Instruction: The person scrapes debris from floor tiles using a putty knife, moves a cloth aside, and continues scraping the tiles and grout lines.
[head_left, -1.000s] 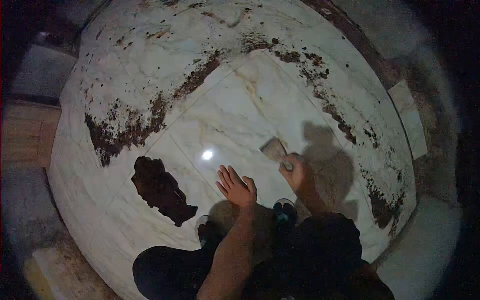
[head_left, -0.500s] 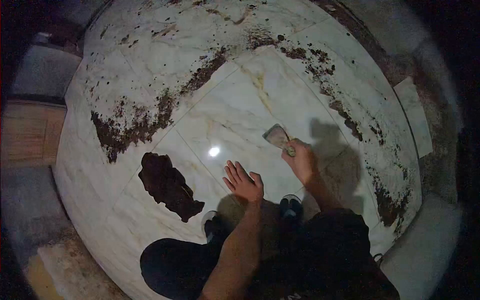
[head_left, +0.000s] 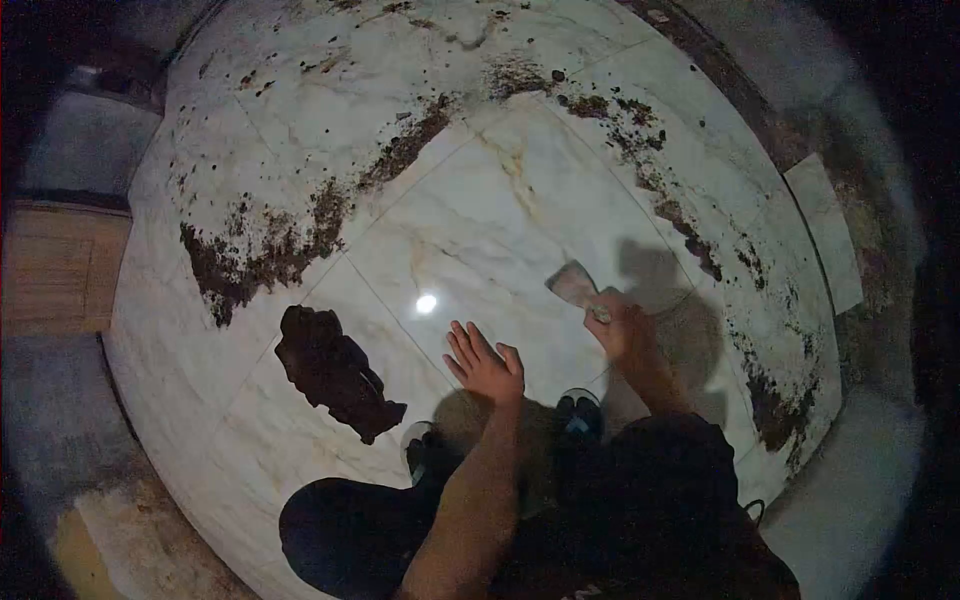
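Observation:
My right hand [head_left: 622, 328] is wrapped round the handle of a flat scraper [head_left: 573, 284], whose wide blade points up and left over the pale marbled tiles [head_left: 470, 220]. Nearer the middle, my left hand [head_left: 486, 362] holds nothing, its fingers spread, low over or on the tiles; contact cannot be made out. To its left lies a crumpled dark brown piece [head_left: 335, 370]. Dark crumbly material [head_left: 260, 260] forms a band at the left, and more of it [head_left: 785, 410] is scattered down the right.
My shoes [head_left: 578, 412] and bent knee [head_left: 345, 530] are at the bottom. A wooden panel [head_left: 65, 268] stands at the left edge. A loose pale slab [head_left: 826, 235] lies beyond the tiles' right edge.
My right hand and the scraper have moved a little right and down, towards my body. My left hand has barely moved and remains spread.

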